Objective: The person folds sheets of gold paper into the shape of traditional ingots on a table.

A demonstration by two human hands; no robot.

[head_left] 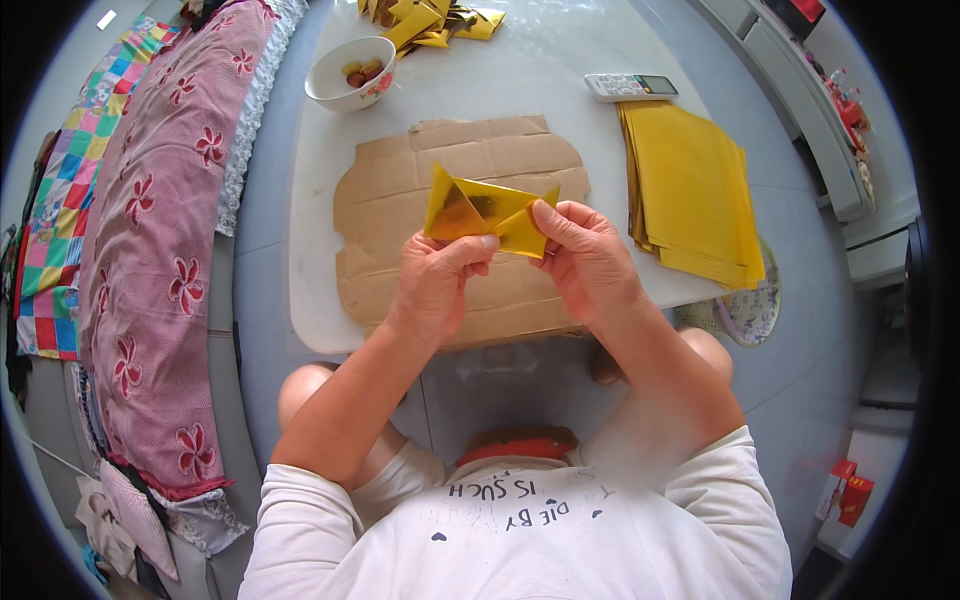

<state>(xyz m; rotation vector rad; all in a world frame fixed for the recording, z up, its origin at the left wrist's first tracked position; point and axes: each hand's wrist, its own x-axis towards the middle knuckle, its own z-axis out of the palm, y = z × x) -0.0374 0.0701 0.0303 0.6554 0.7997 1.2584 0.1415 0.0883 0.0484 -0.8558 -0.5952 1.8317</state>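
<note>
A partly folded sheet of shiny gold paper (491,208) is held between my two hands, above a flat piece of brown cardboard (390,176). My left hand (450,270) pinches its lower left edge, thumb on top. At the right end, my right hand (581,244) grips it with thumb and fingers near a raised corner. The paper shows crossing diagonal folds and pointed corners. To the right of the cardboard lies a stack of flat gold paper sheets (690,187). Several folded gold paper pieces (439,22) are heaped at the table's far side.
On the white table (319,300) stand a flowered bowl (326,82) with several small brownish items and, at the right, a white remote control (630,87) touching the stack. A sofa with a pink cover (161,225) is at the left; a patterned stool (754,307) is partly under the table's right edge.
</note>
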